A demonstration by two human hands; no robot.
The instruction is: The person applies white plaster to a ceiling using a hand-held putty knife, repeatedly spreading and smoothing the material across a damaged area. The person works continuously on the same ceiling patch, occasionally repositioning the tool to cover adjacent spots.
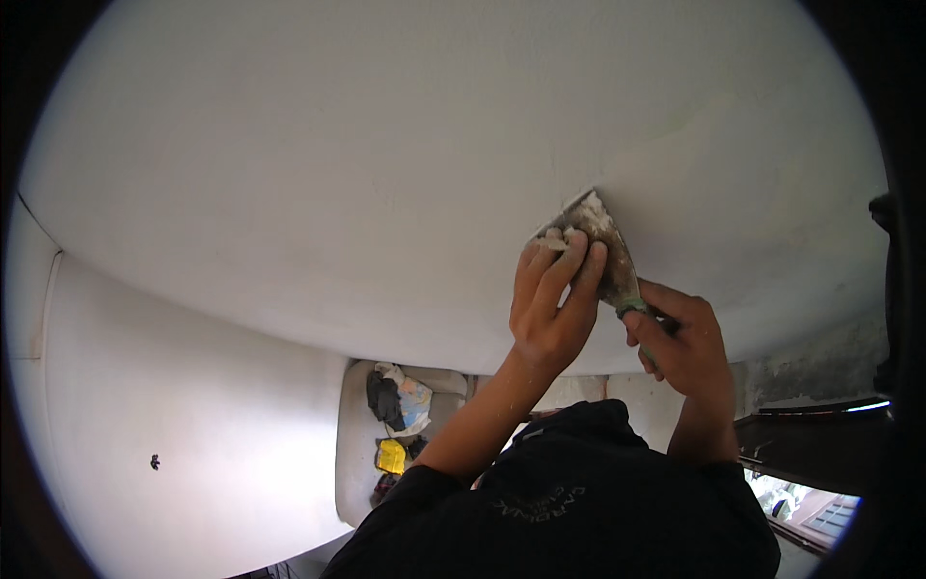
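Observation:
My right hand (685, 338) is wrapped round the green handle of a putty knife (606, 232), in front of a pale wall (386, 125). The broad metal blade is stained brown and smeared with white putty (594, 206) near its edge. That edge lies at the wall, pointing up and left. My left hand (555, 294) has its fingers extended, spread a little, with the tips resting on the blade face. Some whitish putty clings by these fingertips. The left thumb cannot be made out.
Low at centre-left, a grey-beige surface (357, 425) holds dark and light crumpled cloths (400, 400) and a yellow item (390, 455). A smooth white panel (193, 415) spans the left. At lower right are a dark frame (801, 444) and a bright opening (810, 507).

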